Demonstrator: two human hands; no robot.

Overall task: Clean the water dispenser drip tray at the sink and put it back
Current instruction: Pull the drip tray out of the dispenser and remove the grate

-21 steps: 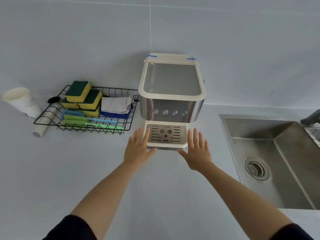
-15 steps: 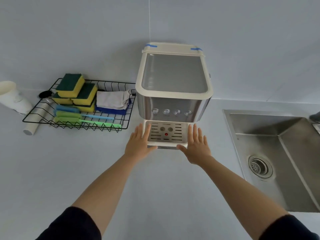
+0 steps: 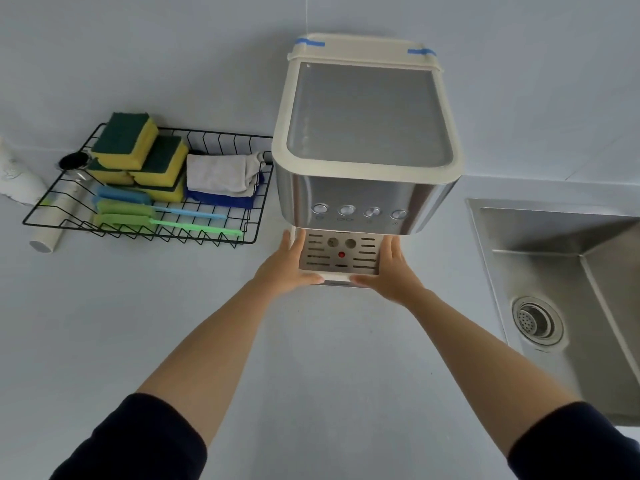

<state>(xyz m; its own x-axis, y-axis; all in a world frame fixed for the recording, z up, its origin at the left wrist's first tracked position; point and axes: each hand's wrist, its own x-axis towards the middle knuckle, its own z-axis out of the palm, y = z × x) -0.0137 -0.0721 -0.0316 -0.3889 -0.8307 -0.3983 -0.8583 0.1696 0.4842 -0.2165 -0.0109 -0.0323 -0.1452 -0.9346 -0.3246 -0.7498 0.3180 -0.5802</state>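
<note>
Head view: the drip tray (image 3: 341,259) sits in its slot under the water dispenser (image 3: 367,133). The left hand (image 3: 282,270) and right hand (image 3: 396,273) grip its sides, fingers straight, thumbs hooked across the front edge. Removal seems to be just starting. The next move likely calls for a level pull outward, then a carry to the sink (image 3: 588,233) on the right.

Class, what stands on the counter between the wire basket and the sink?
The head view shows the water dispenser between the wire basket and the sink, the left hand and right hand holding its drip tray.
</note>
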